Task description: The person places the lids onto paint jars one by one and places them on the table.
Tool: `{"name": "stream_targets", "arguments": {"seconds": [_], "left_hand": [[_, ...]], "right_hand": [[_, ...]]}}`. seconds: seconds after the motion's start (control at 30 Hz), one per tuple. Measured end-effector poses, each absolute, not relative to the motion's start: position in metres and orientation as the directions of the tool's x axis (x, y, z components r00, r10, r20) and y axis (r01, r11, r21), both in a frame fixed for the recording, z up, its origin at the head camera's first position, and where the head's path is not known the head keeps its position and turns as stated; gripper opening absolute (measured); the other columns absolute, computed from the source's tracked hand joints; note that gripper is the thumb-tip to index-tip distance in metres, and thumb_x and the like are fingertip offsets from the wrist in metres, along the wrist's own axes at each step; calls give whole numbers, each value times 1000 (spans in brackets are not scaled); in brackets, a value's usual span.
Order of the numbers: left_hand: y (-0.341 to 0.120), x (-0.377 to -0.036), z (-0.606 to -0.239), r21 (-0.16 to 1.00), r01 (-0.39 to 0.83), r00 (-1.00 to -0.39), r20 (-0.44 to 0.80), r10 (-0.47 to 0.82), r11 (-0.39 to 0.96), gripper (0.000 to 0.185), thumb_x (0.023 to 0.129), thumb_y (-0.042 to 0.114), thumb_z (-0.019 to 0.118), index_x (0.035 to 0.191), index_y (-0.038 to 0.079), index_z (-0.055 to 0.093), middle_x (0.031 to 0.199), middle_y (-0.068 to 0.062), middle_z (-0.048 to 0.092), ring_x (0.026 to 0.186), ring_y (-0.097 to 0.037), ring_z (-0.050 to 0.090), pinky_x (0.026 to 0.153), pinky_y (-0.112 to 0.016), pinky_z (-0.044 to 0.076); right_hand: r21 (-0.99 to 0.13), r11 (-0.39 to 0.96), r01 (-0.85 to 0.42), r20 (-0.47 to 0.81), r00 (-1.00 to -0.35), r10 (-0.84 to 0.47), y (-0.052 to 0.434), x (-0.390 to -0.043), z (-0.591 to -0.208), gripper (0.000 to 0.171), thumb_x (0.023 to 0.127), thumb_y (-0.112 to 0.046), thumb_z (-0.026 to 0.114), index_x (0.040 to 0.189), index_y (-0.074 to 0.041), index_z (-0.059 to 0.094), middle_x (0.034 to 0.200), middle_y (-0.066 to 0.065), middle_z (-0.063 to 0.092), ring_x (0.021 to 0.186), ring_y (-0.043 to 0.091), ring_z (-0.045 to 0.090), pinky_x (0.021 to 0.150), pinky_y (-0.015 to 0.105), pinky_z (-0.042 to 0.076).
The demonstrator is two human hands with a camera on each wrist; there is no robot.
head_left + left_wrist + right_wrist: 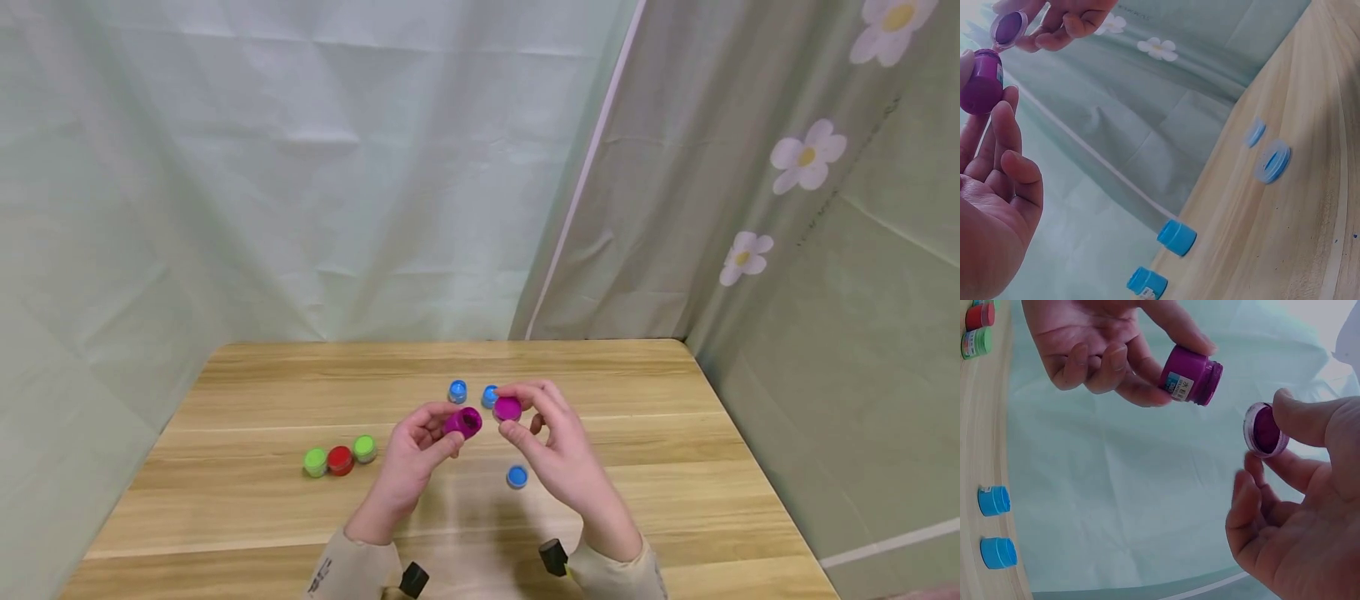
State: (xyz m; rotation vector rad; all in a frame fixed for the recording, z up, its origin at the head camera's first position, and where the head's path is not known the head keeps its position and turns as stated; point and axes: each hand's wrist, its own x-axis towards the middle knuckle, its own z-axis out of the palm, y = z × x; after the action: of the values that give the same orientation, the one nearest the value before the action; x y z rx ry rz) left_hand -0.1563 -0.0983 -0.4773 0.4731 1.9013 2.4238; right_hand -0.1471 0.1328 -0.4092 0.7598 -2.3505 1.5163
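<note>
On the wooden table [300, 392], low in the frame, my left hand [408, 458] pinches the open purple jar [462, 422] at centre. My right hand [558, 454] pinches its purple lid [507, 408] just beside. I should keep the jar upright and the lid level, so no paint spills.

Curtained tabletop [300, 375] recording booth

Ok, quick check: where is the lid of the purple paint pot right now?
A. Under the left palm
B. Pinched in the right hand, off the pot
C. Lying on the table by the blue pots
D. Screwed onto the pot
B: the right hand pinches the purple lid apart from the open purple paint pot, which the left hand holds.
</note>
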Motion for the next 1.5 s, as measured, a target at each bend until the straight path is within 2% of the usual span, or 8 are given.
{"name": "stream_targets", "arguments": {"seconds": [0.17,0.4,0.57,0.7,0.9,1.2,1.33,1.5], "left_hand": [[-97,-156,-477,954,157,-953,214,214,-256,28,100,-1,70,128,-1,66,112,0,75,94,-14,66,78,-24,57],[-96,-157,-479,946,170,-942,239,237,-277,30,102,1,70,130,-6,63,113,1,75,93,-12,65,78,-24,56],[-97,-158,-481,937,195,-929,271,254,-289,24,103,3,69,126,8,70,111,2,76,92,-11,65,77,-23,56],[-97,-157,-480,939,191,-927,269,263,-287,26,103,4,69,123,20,72,109,3,76,92,-11,65,77,-23,55],[-95,-156,-480,942,188,-928,263,264,-278,28,102,3,71,123,21,73,108,2,75,92,-12,65,75,-23,55],[-95,-155,-479,944,197,-921,271,280,-264,26,102,5,72,124,18,73,109,2,74,92,-13,63,77,-24,56],[-96,-154,-478,949,193,-923,262,282,-249,24,102,6,73,124,16,72,109,2,74,91,-13,62,77,-24,56],[-96,-154,-478,955,182,-926,247,284,-235,25,101,7,74,123,19,73,108,2,74,90,-13,62,77,-24,56]], "right_hand": [[-775,347,-528,456,-848,-271,133,-147,-407,35,101,-11,75,134,-22,69,120,-6,63,108,18,56,77,36,48],[-753,372,-542,429,-834,-347,131,-145,-405,40,99,-1,74,135,-16,66,121,-9,65,113,17,57,81,32,51],[-719,390,-576,430,-809,-401,131,-144,-405,41,98,-7,78,136,-18,68,129,-9,66,116,18,58,83,33,53],[-700,389,-599,450,-793,-410,130,-144,-406,42,96,-13,81,135,-22,70,128,-9,67,114,17,59,81,34,53],[-688,402,-604,458,-792,-404,130,-143,-406,42,96,-14,82,135,-23,72,128,-10,68,113,13,60,80,36,54],[-631,427,-648,483,-759,-437,127,-144,-408,43,94,-8,82,133,-24,73,135,-10,67,119,17,57,82,39,56],[-609,440,-659,494,-750,-439,127,-143,-409,43,94,-7,82,132,-25,74,136,-11,67,118,16,57,83,37,56],[-586,449,-674,509,-738,-443,126,-142,-408,43,93,-5,83,131,-24,75,136,-10,67,118,16,58,85,34,55]]}}
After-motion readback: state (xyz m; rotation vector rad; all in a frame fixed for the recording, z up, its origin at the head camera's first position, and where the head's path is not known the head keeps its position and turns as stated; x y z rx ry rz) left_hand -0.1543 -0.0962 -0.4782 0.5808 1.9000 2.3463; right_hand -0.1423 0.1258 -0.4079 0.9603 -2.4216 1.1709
